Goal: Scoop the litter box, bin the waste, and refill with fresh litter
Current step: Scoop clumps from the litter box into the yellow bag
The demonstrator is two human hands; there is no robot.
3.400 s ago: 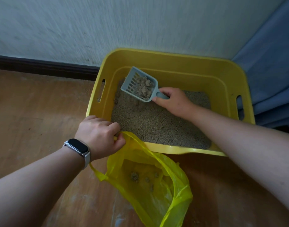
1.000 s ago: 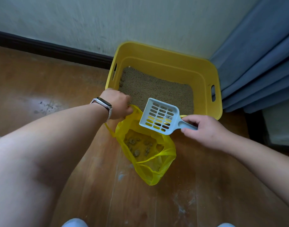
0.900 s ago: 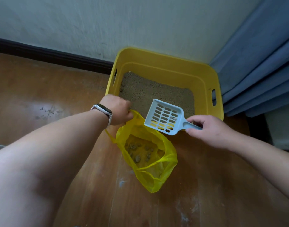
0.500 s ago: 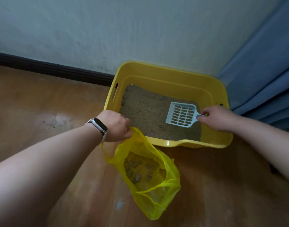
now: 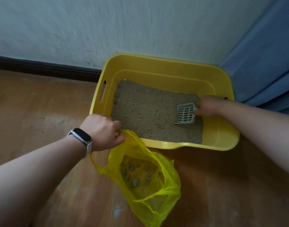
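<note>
Left of the yellow litter box (image 5: 157, 58), the wooden floor (image 5: 34, 104) meets a dark skirting (image 5: 42, 69) under a pale wall (image 5: 107, 22) that is smeared by blur. At the box's near-left corner the left hand (image 5: 102, 131) is curled tight round the rim of a yellow plastic bag (image 5: 140, 151). Its fingertips are tucked out of sight. The wrist carries a watch (image 5: 81, 136) with a dark screen showing no readable marks.

The bag hangs open in front of the box with grey clumps (image 5: 135, 174) lying inside. Its lower end is cut off by the frame's edge. Inside the box, beige litter (image 5: 148, 112) covers the bottom.

In the near-right part of the box a pale slotted scoop (image 5: 185, 113) stands tilted, with its front edge down in the litter. The right hand (image 5: 207, 105) is closed round the scoop's handle, which it hides completely. It also covers most of the slot in the box's right wall.

Right of the box hangs a blue curtain (image 5: 263, 63). Both forearms run out of view.
</note>
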